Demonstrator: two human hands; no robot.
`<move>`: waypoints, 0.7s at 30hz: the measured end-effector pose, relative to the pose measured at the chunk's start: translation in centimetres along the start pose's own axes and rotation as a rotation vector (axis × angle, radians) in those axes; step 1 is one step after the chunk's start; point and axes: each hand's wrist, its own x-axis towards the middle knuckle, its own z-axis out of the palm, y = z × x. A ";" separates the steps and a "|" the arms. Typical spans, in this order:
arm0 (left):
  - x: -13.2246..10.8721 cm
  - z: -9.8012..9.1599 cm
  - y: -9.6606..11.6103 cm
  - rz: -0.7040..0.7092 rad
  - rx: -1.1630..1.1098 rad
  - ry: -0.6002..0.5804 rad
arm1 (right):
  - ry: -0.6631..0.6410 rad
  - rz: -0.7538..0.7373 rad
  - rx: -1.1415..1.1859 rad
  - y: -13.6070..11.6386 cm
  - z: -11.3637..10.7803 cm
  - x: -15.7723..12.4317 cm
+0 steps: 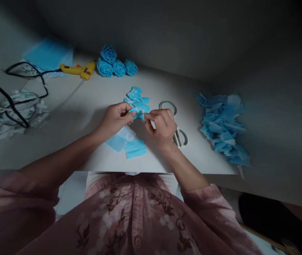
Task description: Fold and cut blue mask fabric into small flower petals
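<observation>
A small blue crepe-like piece (137, 112) is pinched between the fingertips of my left hand (117, 118). My right hand (161, 124) has its thumb and forefinger closed at the right edge of that same piece. Just beyond lie more small blue pieces (135, 93) on the table. Nearer to me, below the hands, are a flat blue rectangle (136, 148) and paler blue sheets (116, 141). Scissors (180, 138) lie partly hidden behind my right hand, and a thin ring (168, 103) shows beyond it.
Several rolled blue flowers (108, 54) stand at the back beside a yellow glue gun (85, 71) with a black cord. Blue sheets (47, 55) lie back left, scraps and a coil (20, 106) at left. A blue pile (222, 127) lies at the table's right.
</observation>
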 end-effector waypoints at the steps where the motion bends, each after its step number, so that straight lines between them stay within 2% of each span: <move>1: 0.0 0.0 0.0 0.008 0.003 0.000 | 0.013 -0.011 -0.001 0.0 0.1 0.0; 5: 0.0 0.0 -0.2 0.035 0.024 0.003 | 0.060 -0.062 -0.010 0.0 0.3 0.1; 10: 0.1 -0.1 -0.6 0.053 0.058 0.010 | 0.001 -0.007 -0.021 0.0 0.3 0.0; 17: 0.2 -0.1 -0.8 0.058 0.076 0.016 | -0.063 0.001 -0.073 -0.2 0.4 0.0; 21: 0.1 0.0 -0.6 0.072 0.075 0.011 | -0.071 -0.001 -0.025 -0.3 0.6 0.0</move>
